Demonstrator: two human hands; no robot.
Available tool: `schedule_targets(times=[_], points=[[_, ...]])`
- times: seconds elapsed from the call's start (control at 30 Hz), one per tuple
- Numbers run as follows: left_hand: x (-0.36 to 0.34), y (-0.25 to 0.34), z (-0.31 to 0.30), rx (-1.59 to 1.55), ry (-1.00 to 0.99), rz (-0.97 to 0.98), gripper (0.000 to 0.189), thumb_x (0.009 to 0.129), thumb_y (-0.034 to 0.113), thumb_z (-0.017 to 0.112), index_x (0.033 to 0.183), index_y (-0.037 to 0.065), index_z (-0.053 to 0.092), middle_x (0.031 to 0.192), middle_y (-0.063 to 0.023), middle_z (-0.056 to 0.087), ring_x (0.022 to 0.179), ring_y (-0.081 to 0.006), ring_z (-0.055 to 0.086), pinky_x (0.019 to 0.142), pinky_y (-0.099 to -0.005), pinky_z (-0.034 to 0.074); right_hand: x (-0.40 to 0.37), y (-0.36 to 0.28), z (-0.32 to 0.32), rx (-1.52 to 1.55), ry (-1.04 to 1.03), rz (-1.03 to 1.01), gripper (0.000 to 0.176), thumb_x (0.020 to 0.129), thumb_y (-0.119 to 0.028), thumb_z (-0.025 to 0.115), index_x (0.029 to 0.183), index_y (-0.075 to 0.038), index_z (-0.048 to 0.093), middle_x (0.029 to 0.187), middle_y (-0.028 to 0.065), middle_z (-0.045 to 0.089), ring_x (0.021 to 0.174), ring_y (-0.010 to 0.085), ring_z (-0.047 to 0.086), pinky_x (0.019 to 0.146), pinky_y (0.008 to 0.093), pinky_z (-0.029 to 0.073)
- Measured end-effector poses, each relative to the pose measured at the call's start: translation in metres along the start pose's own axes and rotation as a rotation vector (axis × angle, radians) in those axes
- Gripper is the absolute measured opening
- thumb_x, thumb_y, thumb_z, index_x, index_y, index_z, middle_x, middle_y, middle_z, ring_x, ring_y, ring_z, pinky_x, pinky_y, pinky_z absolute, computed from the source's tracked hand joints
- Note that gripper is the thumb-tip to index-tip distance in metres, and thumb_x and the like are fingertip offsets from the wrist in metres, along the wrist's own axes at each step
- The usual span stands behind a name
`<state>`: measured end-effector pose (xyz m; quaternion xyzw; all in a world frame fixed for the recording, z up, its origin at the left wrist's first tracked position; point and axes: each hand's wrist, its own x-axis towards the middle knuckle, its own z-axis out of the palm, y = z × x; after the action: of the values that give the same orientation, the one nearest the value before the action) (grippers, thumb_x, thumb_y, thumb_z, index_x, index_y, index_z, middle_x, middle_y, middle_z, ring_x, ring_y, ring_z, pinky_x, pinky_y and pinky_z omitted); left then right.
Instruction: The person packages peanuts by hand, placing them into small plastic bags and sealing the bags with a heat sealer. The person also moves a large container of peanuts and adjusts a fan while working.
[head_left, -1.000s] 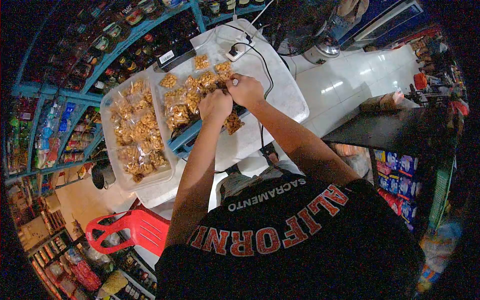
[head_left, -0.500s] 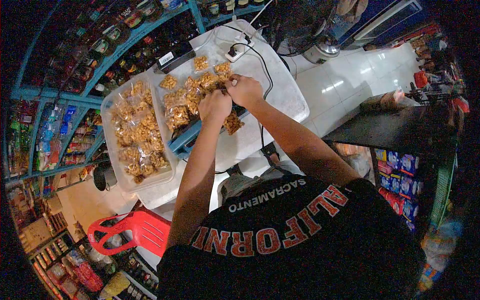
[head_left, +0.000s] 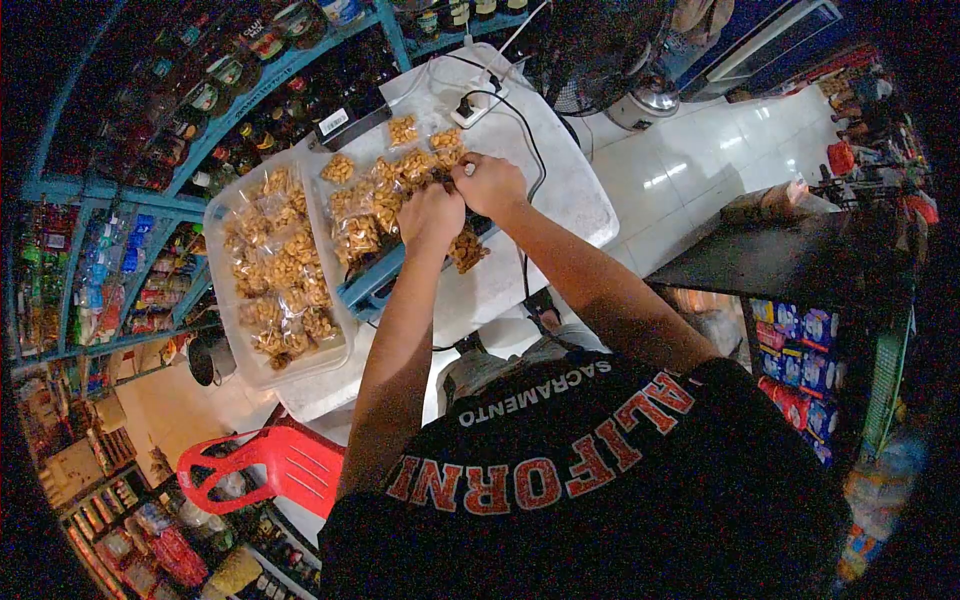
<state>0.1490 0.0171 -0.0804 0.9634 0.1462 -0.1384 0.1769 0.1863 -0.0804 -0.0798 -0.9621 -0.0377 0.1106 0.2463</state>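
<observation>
My left hand [head_left: 433, 213] is closed, knuckles up, above a blue device with a dark top that looks like a heat sealer [head_left: 372, 283]. My right hand [head_left: 490, 184], with a ring on one finger, is closed just beside it, almost touching. Both hands hide their fingertips and whatever they grip. A small clear bag of nuts [head_left: 467, 250] sits at the near edge of the device, between my forearms. Several filled bags of nuts [head_left: 385, 190] are gathered just beyond the device. To the left, a clear plastic tub [head_left: 345, 345] holds more such bags.
The white table [head_left: 575, 190] carries a power strip [head_left: 470, 110] with black cords running down its right side. A red plastic chair [head_left: 295, 465] stands near left. Blue shelves [head_left: 110, 190] of bottles line the left. A dark counter [head_left: 780, 250] is at right.
My two hands keep almost the same place and closed shape over the device. The view has shifted very slightly; the bags and tub look unmoved.
</observation>
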Motion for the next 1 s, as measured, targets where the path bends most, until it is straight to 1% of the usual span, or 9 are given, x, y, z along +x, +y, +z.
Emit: schedule_targets(times=[0.07, 0.13, 0.2, 0.3, 0.37, 0.5, 0.57, 0.93, 1.0], points=[[0.007, -0.007, 0.010, 0.043, 0.003, 0.039, 0.041, 0.078, 0.030, 0.035, 0.092, 0.002, 0.061, 0.097, -0.0202, 0.058, 0.093, -0.0343, 0.055, 0.082, -0.0424, 0.041, -0.002, -0.002, -0.003, 0.019, -0.001, -0.004, 0.036, 0.075, -0.039, 0.043, 0.097, -0.017, 0.060, 0.088, 0.0168, 0.061, 0.085, 0.0320, 0.058, 0.076, 0.0397, 0.045], [0.004, -0.004, 0.003, 0.085, 0.006, 0.079, 0.040, 0.078, 0.030, 0.035, 0.092, 0.002, 0.061, 0.097, -0.0203, 0.058, 0.093, -0.0343, 0.055, 0.082, -0.0423, 0.041, -0.001, -0.002, -0.001, 0.011, 0.002, 0.010, 0.036, 0.075, -0.040, 0.043, 0.097, -0.017, 0.060, 0.088, 0.0165, 0.061, 0.085, 0.0319, 0.058, 0.076, 0.0394, 0.045], [-0.003, 0.003, -0.005, 0.020, -0.010, -0.007, 0.040, 0.077, 0.029, 0.035, 0.092, 0.002, 0.060, 0.097, -0.0204, 0.058, 0.093, -0.0342, 0.055, 0.082, -0.0421, 0.041, 0.000, -0.001, 0.001, 0.004, 0.005, 0.025, 0.036, 0.076, -0.040, 0.043, 0.097, -0.017, 0.060, 0.089, 0.0161, 0.061, 0.085, 0.0317, 0.057, 0.076, 0.0390, 0.045], [-0.009, 0.008, -0.011, -0.009, 0.008, -0.047, 0.039, 0.077, 0.029, 0.035, 0.093, 0.002, 0.060, 0.098, -0.0205, 0.058, 0.094, -0.0340, 0.055, 0.082, -0.0418, 0.041, 0.000, 0.001, 0.002, -0.007, 0.013, 0.021, 0.036, 0.076, -0.040, 0.043, 0.098, -0.018, 0.060, 0.090, 0.0155, 0.061, 0.086, 0.0316, 0.057, 0.077, 0.0387, 0.045], [-0.009, 0.008, -0.012, 0.001, 0.002, -0.049, 0.039, 0.077, 0.029, 0.036, 0.093, 0.003, 0.060, 0.098, -0.0205, 0.057, 0.094, -0.0341, 0.055, 0.082, -0.0418, 0.041, 0.000, 0.002, 0.002, 0.014, 0.015, -0.011, 0.041, 0.078, -0.042, 0.041, 0.093, -0.009, 0.060, 0.089, 0.0188, 0.060, 0.087, 0.0322, 0.058, 0.075, 0.0414, 0.046], [-0.008, 0.007, -0.011, 0.032, -0.022, -0.035, 0.039, 0.077, 0.028, 0.036, 0.094, 0.003, 0.060, 0.098, -0.0206, 0.057, 0.093, -0.0345, 0.055, 0.082, -0.0421, 0.041, -0.004, -0.002, -0.003, 0.053, 0.002, 0.003, 0.041, 0.077, -0.042, 0.042, 0.092, -0.008, 0.060, 0.089, 0.0192, 0.060, 0.087, 0.0320, 0.058, 0.075, 0.0411, 0.046], [-0.005, 0.004, -0.007, 0.033, -0.019, -0.022, 0.039, 0.077, 0.028, 0.036, 0.094, 0.003, 0.060, 0.097, -0.0207, 0.057, 0.093, -0.0346, 0.055, 0.082, -0.0422, 0.041, 0.000, 0.001, 0.003, -0.017, 0.004, 0.004, 0.034, 0.077, -0.039, 0.042, 0.097, -0.018, 0.060, 0.089, 0.0152, 0.061, 0.085, 0.0316, 0.058, 0.075, 0.0389, 0.046], [-0.004, 0.005, -0.009, 0.032, -0.059, -0.017, 0.040, 0.078, 0.029, 0.035, 0.095, 0.003, 0.059, 0.100, -0.0193, 0.057, 0.095, -0.0339, 0.054, 0.084, -0.0421, 0.040, 0.000, 0.002, 0.004, 0.011, 0.030, 0.011, 0.032, 0.076, -0.038, 0.044, 0.094, -0.017, 0.061, 0.083, 0.0164, 0.061, 0.079, 0.0319, 0.059, 0.071, 0.0399, 0.047], [-0.006, 0.008, -0.012, 0.016, -0.073, -0.067, 0.040, 0.078, 0.030, 0.034, 0.096, 0.003, 0.059, 0.100, -0.0197, 0.057, 0.096, -0.0338, 0.053, 0.084, -0.0419, 0.039, -0.001, 0.002, 0.004, 0.011, 0.047, 0.000, 0.032, 0.076, -0.038, 0.044, 0.094, -0.017, 0.061, 0.082, 0.0165, 0.061, 0.078, 0.0317, 0.059, 0.070, 0.0399, 0.047]])
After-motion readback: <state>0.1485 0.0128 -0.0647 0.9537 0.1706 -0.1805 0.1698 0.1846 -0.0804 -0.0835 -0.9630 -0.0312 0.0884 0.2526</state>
